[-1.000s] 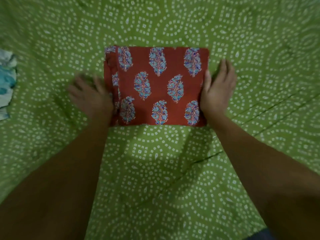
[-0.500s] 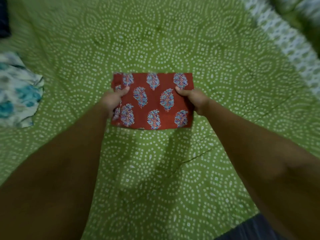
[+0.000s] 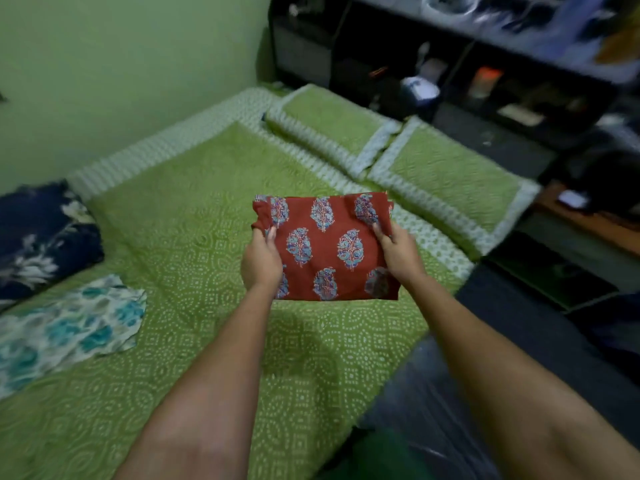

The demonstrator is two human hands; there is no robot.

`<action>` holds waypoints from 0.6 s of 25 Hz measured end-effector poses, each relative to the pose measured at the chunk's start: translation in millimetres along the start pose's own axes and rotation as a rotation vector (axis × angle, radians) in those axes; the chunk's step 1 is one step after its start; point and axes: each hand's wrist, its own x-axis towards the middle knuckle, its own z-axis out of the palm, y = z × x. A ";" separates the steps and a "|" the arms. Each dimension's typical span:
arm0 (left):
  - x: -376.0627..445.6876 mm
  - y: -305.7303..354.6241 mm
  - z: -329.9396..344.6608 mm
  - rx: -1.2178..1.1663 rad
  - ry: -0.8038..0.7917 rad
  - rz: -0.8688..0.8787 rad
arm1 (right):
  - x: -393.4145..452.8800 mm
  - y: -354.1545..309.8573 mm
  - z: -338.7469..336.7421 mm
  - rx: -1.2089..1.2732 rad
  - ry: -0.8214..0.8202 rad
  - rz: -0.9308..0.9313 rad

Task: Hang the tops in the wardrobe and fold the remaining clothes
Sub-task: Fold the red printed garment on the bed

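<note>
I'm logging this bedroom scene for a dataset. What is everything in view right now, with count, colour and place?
folded printed cloth: 1, red with blue motifs, held above the bed
bedspread: 1, green with white dots, covers the bed
pillows: 2, green with white borders, at the bed's far right
dark garment: 1, navy with white print, left on the bed
light garment: 1, white and teal, near left on the bed
shelf unit: 1, dark, behind the pillows; contents blurred
left hand: grips the cloth's left edge
right hand: grips the cloth's right edge

Open bedspread is left ahead and below, bounded by two garments at left and pillows at right.
</note>
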 end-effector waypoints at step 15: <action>-171.8 392.8 292.0 -0.457 -0.824 0.283 | -58.7 152.4 -454.7 0.251 0.719 0.205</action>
